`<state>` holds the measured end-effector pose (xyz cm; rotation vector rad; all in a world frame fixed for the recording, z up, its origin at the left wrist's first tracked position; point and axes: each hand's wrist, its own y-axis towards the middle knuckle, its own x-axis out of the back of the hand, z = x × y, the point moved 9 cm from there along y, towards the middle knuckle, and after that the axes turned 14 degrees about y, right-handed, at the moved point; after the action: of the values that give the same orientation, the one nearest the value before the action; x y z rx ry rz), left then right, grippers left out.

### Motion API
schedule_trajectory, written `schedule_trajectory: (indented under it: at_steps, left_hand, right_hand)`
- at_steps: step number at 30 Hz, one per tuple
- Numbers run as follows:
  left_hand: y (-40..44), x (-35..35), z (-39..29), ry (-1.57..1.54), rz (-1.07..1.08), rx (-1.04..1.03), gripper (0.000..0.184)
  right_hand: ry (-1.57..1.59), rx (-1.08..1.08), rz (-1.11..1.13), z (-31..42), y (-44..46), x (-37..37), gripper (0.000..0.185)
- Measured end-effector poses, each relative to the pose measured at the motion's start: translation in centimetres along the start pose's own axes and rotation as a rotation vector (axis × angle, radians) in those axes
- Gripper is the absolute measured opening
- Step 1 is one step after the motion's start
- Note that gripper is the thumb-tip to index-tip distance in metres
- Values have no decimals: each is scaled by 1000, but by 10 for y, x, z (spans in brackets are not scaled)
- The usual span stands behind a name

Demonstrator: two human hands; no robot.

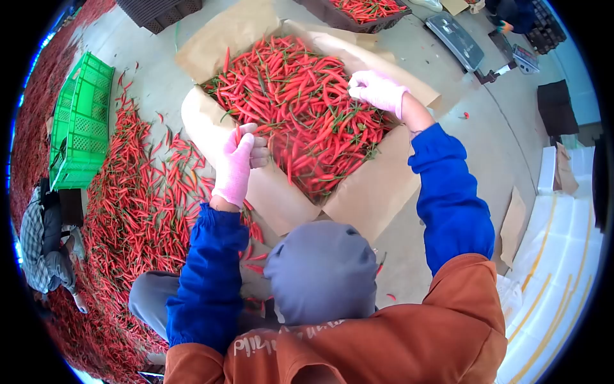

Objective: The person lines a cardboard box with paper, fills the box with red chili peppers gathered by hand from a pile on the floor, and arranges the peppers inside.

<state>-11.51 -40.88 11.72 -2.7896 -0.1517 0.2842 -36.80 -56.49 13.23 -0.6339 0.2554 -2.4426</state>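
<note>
A brown paper-lined box [377, 173] with its flaps folded out is heaped with red chili peppers [300, 109], many with green stems. My left hand [238, 160], in a pink and white glove, is at the box's left edge. Its fingers are curled, and a red chili pepper [238, 134] stands up between thumb and fingers. Over the right side of the heap is my right hand [378, 91], gloved the same way. Its fingers are bent inward and closed; whatever they hold, if anything, is hidden.
Loose chilies [137, 224] cover the floor on the left. A green plastic crate [83, 121] stands there, with another person [48, 243] below it. Dark crates [157, 13] are at the back. A scale [455, 41] is at back right, and white foam boxes [556, 256] line the right side.
</note>
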Motion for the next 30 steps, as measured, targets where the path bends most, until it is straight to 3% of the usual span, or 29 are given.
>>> schedule_trajectory:
  at_steps: [1,5,9,13,14,15,19,21,26,28,29,30]
  left_hand:
    - [2,-2,4,-13,23,-1,24]
    - [1,-5,-3,35,-34,22,25]
    - [-8,6,-24,276,-99,9,24]
    - [-8,22,-26,332,-186,88,23]
    - [-5,24,-26,308,-181,41,23]
    - [-2,21,-23,277,-178,11,24]
    - [10,13,-35,266,-148,-58,29]
    - [12,22,-45,283,-170,-75,31]
    - [8,53,-89,429,-241,-34,40]
    - [11,57,-94,616,-112,-38,34]
    - [8,63,-92,753,-53,-25,32]
    - [-2,50,-93,866,29,-86,29]
  right_hand:
    - [195,-26,-25,-8,-6,3,13]
    - [205,-50,-173,-20,-23,19,12]
    - [-179,-64,-611,-39,-62,60,14]
    - [-643,121,-834,-10,-105,50,23]
    - [-576,42,-763,-15,-101,44,29]
    - [-645,205,-679,-4,-91,20,32]
    - [-808,282,-231,16,-68,-119,56]
    - [-720,335,-85,10,-82,-167,52]
    - [-669,469,-18,13,-113,-172,41]
    - [-485,407,-46,35,-103,-138,31]
    - [-538,649,-375,61,-107,-112,18]
    - [-613,601,-425,64,-100,-98,22]
